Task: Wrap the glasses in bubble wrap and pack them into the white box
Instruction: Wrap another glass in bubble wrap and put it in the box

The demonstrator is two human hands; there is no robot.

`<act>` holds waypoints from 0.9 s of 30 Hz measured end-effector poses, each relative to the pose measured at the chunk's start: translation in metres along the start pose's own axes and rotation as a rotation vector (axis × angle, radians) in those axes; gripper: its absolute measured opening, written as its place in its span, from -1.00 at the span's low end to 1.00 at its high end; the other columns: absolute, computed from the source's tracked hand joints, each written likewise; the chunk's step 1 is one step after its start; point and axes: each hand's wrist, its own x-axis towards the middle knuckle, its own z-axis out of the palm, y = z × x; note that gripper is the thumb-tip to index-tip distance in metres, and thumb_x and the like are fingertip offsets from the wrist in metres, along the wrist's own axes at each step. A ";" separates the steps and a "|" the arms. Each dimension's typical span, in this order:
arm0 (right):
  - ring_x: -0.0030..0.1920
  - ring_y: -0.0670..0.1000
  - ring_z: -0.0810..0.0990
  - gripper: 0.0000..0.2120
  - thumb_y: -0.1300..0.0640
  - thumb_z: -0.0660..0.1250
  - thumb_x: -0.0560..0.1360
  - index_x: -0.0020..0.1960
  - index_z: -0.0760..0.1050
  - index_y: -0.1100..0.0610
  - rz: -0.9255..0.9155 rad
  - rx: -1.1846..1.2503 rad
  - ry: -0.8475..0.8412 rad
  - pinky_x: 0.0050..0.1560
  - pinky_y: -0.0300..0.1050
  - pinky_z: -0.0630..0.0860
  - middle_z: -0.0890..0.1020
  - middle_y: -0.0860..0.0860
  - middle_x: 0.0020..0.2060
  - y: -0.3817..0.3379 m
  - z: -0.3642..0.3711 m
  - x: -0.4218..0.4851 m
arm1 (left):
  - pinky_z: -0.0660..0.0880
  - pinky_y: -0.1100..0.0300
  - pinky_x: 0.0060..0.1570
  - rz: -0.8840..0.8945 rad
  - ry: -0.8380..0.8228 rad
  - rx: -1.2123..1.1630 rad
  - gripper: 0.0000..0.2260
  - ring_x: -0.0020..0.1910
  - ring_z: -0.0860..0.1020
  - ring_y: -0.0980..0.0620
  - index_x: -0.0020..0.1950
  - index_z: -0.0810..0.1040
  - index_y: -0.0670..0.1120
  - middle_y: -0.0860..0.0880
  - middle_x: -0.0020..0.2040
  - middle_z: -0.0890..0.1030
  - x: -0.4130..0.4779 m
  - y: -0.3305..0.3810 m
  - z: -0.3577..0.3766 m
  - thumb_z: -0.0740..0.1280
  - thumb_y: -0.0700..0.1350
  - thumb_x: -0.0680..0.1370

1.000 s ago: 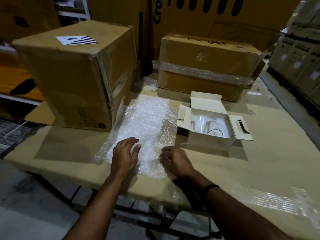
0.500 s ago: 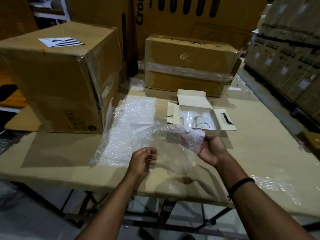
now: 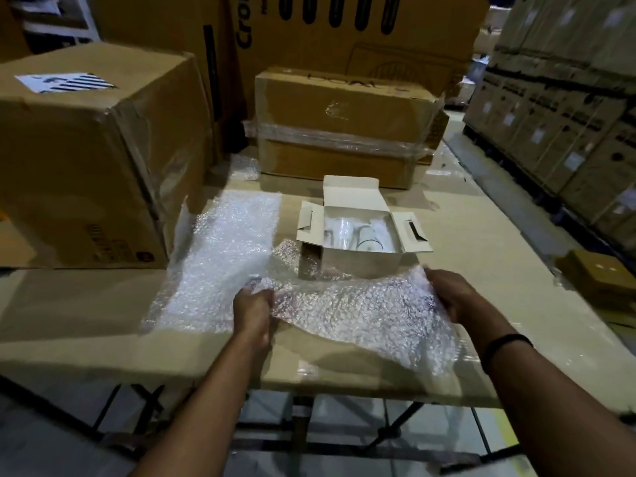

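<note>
While both hands are raised over the near edge of the table [image 3: 481, 235], one sheet of bubble wrap [image 3: 361, 311] hangs between them. It is clear, crinkled and glinting, and its lower edge sags toward the tabletop. Left hand [image 3: 253, 304] grips the sheet's left end, fingers curled round a bunched fold. Right hand [image 3: 447, 294] grips the right edge; its fingertips are hidden by the plastic.

Second sheet [image 3: 220, 256] lies flat on the table, left of the white box [image 3: 358, 261]. Small scrap [image 3: 245, 168] sits farther back.

White box: one, just beyond the held sheet, flaps open. Inside are clear glasses [image 3: 354, 232]; I make out two, side by side, outlines faint.

Brown cartons: one large [image 3: 86, 160] at left, one flat taped one [image 3: 344, 125] behind the white box, one small [image 3: 599, 273] far right.
</note>
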 end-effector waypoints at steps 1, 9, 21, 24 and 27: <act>-0.06 0.19 0.64 -0.54 -0.20 0.30 0.53 0.03 0.56 0.22 0.038 0.043 0.032 0.08 0.13 0.57 0.64 0.23 -0.08 0.004 -0.006 0.006 | 0.45 0.10 -0.37 0.038 0.005 0.025 -0.47 -0.22 0.64 -0.05 0.37 0.43 -0.06 -0.17 0.10 0.63 -0.003 -0.004 0.003 0.25 -0.40 0.44; -0.31 0.09 0.60 -0.54 0.33 0.53 0.36 0.21 0.49 0.25 -0.057 -0.350 -0.122 -0.32 -0.12 0.51 0.66 0.28 -0.17 0.024 -0.038 0.004 | 0.48 0.04 -0.27 -0.012 0.054 -0.214 -0.68 -0.20 0.57 -0.10 0.20 0.55 -0.12 -0.12 -0.05 0.63 -0.021 -0.020 0.010 0.42 -0.01 0.52; 0.20 0.23 0.51 -0.50 -0.02 0.45 0.43 0.33 0.46 0.05 -1.017 -1.026 0.239 0.19 0.08 0.44 0.45 0.16 0.33 0.040 -0.016 -0.007 | 0.50 0.04 0.11 0.402 0.293 0.037 -0.67 0.10 0.58 -0.07 0.26 0.55 0.12 -0.08 0.29 0.56 -0.032 -0.031 0.005 0.12 -0.22 0.67; 0.55 0.08 0.04 -0.37 -0.32 0.06 0.56 0.55 0.04 -0.13 -0.771 -1.309 -0.073 0.51 0.15 0.01 0.04 -0.04 0.57 0.062 -0.007 -0.012 | 0.48 0.02 0.08 0.395 0.315 0.091 -0.70 0.12 0.58 -0.15 0.35 0.50 0.04 -0.11 0.25 0.59 -0.026 -0.028 -0.007 0.15 -0.19 0.68; 0.56 0.02 -0.21 -0.34 -0.38 -0.17 0.55 0.57 -0.17 -0.16 -0.641 -1.360 -0.214 0.50 0.22 -0.27 -0.17 -0.08 0.57 0.070 -0.006 -0.007 | 0.53 -0.01 0.16 0.428 0.205 0.034 -0.62 0.20 0.57 -0.10 0.42 0.40 0.01 -0.08 0.28 0.55 -0.039 -0.026 -0.005 0.32 -0.14 0.61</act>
